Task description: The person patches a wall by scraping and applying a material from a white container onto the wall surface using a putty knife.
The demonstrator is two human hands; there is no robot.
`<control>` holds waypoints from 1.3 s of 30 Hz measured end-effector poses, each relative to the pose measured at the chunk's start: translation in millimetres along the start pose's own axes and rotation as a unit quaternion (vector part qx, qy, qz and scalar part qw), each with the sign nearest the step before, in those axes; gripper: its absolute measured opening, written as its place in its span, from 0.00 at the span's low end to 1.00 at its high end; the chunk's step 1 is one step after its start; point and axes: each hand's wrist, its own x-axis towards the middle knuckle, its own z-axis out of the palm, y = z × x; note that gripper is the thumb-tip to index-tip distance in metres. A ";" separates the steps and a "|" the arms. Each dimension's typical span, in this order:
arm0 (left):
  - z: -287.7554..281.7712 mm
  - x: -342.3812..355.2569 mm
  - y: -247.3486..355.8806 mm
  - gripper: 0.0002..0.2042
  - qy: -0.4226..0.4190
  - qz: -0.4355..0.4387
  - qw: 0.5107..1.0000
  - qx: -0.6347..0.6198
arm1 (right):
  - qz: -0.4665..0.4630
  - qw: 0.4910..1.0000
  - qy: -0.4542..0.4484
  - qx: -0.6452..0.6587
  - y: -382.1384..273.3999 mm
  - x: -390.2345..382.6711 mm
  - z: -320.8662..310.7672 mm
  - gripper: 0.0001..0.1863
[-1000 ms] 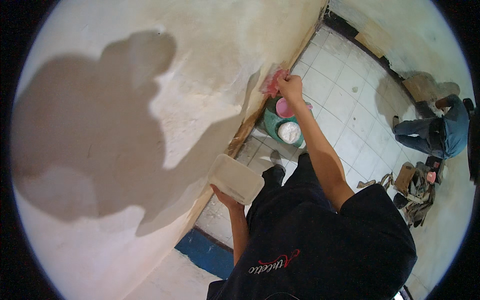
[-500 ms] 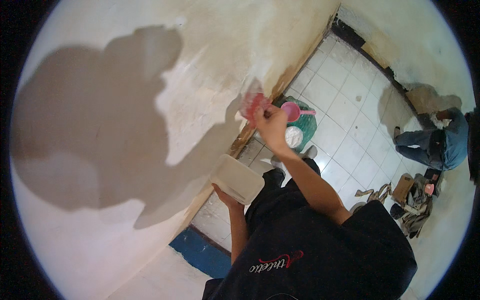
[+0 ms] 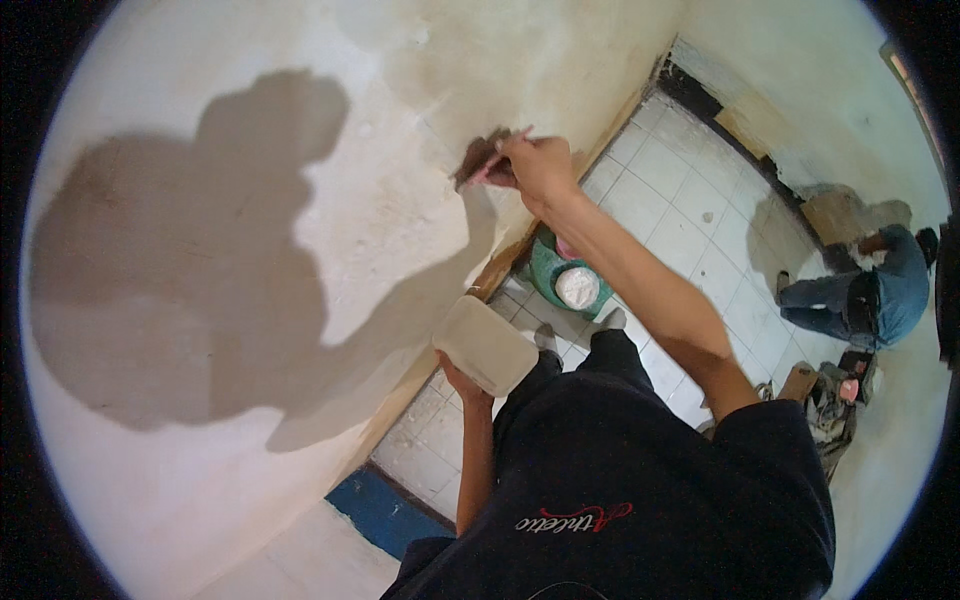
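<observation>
My right hand [image 3: 540, 170] is closed on a thin pinkish-red putty spreader [image 3: 490, 166], seen nearly edge-on against the stained, patchy wall [image 3: 400, 200]. A dark shadow falls beside it, and I cannot tell whether its edge touches the wall. Lower down, my left hand [image 3: 466, 380] grips a pale rectangular plastic container [image 3: 487, 345] by its near left side. The container is tilted and looks like a smooth pale face; any contents cannot be made out.
On the tiled floor [image 3: 690, 215], a green bag [image 3: 545, 272] lies under a round tub of white powder [image 3: 577, 289] and a partly hidden pink dipper [image 3: 563, 248]. At right, another person [image 3: 870, 285] bends by the far wall, near piled odds and ends [image 3: 835, 400].
My right hand has moved up along the wall with the spreader, which has turned from broadside to nearly edge-on. My forearm now covers most of the pink dipper. My left hand still holds the container.
</observation>
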 end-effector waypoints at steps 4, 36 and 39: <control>18.4 9.4 -0.7 0.33 -0.021 0.010 0.999 0.044 | -0.029 0.998 -0.039 0.050 -72.7 -34.5 35.8 0.07; 24.1 -0.1 -8.1 0.32 0.018 -0.005 1.000 -0.012 | 0.042 0.995 -0.084 -0.045 -88.6 26.3 -14.4 0.10; 38.5 17.1 -21.6 0.31 -0.002 -0.017 1.000 -0.024 | 0.050 0.986 -0.151 -0.047 -130.0 -2.2 -22.8 0.11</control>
